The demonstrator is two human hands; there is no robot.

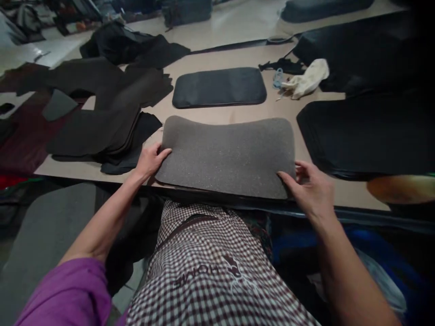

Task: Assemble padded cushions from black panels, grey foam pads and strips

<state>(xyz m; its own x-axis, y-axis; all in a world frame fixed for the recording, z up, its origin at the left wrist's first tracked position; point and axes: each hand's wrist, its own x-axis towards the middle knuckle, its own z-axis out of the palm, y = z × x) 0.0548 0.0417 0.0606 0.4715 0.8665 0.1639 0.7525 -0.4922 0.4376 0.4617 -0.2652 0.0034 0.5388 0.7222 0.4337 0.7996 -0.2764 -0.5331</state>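
The grey panel (227,156) is gripped at opposite ends by the left hand (149,160) and the right hand (314,188), well apart at the near edge of the table (351,194), apparently so that it is steadied. Dark sheets (98,129) are stacked beside the left, black sheets (370,136) beside the right, presumably for easy reach.

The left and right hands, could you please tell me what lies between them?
The grey sheet fills that stretch, as the head view shows.

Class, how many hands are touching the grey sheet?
2: the left hand at the left edge of the grey sheet, the right hand at its right edge.
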